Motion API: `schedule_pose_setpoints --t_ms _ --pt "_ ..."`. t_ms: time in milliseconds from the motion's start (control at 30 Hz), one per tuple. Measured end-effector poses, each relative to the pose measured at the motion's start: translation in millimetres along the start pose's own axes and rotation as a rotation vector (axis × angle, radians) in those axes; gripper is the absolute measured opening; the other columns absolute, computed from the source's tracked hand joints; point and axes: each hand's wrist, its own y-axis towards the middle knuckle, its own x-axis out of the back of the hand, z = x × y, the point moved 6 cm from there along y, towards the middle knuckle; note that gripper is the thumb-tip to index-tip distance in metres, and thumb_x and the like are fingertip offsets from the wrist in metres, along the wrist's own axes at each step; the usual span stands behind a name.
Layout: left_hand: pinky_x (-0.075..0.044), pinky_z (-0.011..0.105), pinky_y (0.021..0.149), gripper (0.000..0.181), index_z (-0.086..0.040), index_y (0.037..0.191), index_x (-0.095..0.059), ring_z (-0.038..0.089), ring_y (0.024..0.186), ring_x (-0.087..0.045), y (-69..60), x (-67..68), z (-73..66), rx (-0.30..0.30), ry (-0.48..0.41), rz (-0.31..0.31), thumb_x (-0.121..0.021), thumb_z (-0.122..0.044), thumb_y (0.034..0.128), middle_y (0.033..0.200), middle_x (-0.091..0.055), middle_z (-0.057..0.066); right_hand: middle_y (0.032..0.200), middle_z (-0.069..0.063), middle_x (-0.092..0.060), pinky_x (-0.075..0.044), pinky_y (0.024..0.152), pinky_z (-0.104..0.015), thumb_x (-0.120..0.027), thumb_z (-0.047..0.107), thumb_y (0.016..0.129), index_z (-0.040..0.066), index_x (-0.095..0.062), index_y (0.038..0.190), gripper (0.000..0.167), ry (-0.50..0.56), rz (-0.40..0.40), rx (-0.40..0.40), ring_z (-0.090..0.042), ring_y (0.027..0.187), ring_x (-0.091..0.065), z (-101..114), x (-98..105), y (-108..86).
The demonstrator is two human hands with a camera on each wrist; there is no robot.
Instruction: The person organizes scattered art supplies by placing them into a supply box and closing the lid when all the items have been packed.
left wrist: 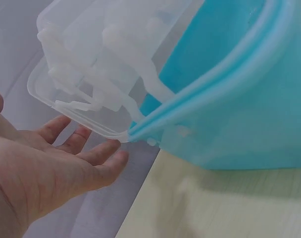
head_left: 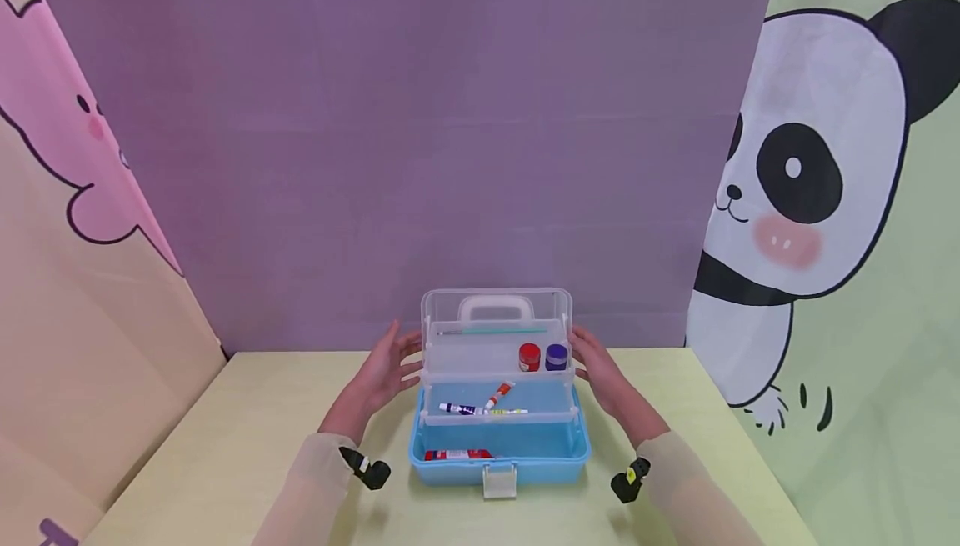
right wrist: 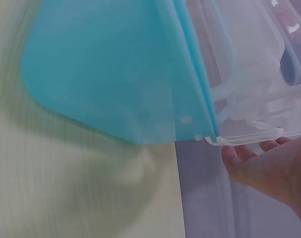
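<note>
A storage box with a light-blue base (head_left: 551,471) stands with its clear lid (head_left: 442,306) raised and two clear trays (head_left: 457,356) spread in steps. My left hand (head_left: 386,369) is at the lid's left side, fingers extended, fingertips touching or very near its edge (left wrist: 86,124). On the opposite side my right hand (head_left: 600,367) has its fingertips against or just behind the lid's edge (right wrist: 249,141). The upper tray carries a paintbrush (head_left: 491,331), a red jar (head_left: 529,357) and a purple jar (head_left: 557,357). Several small paint tubes (head_left: 459,409) lie in the lower tray.
A red tube (head_left: 457,454) lies in the base, behind the white front latch (head_left: 499,483). The box rests on a pale wooden table (head_left: 225,438). A purple cloth backdrop (head_left: 412,154) hangs behind it, with printed cartoon panels (head_left: 862,321) at both sides.
</note>
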Motion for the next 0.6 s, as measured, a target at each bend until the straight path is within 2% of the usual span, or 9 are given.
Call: schedule_pose_setpoints --t_ms 133,300,600 --pt "-0.017 0.062 0.111 0.071 -0.006 0.151 -0.027 0.047 0.138 -0.026 -3.0 -1.2 -1.4 -0.012 0.013 0.008 -0.019 -0.057 0.1027 0.153 -0.026 0.019 0.154 -0.014 -0.024 -0.020 0.110 -0.062 -0.037 0.049 0.103 0.013 -0.025 0.151 0.061 -0.003 0.001 0.014 -0.040 0.142 -0.019 2 -1 -5.0" --pt "-0.016 0.062 0.111 0.072 -0.005 0.152 -0.025 0.047 0.138 -0.026 -6.0 -2.2 -3.2 -0.031 0.042 0.012 -0.019 -0.057 0.1024 0.154 -0.024 0.021 0.155 -0.013 -0.021 -0.020 0.110 -0.062 -0.034 0.054 0.102 0.014 -0.028 0.150 0.063 -0.007 -0.010 0.056 -0.040 0.142 -0.019 5 -3 -10.8" --pt "-0.018 0.061 0.111 0.072 -0.005 0.152 -0.024 0.048 0.137 -0.026 -13.7 -9.1 -6.1 -0.034 0.044 -0.037 -0.026 -0.057 0.1018 0.153 -0.026 0.022 0.155 -0.016 -0.020 -0.021 0.109 -0.063 -0.028 0.056 0.102 0.012 -0.024 0.151 0.066 -0.012 -0.039 0.099 -0.042 0.142 -0.019 7 -9 -18.8"
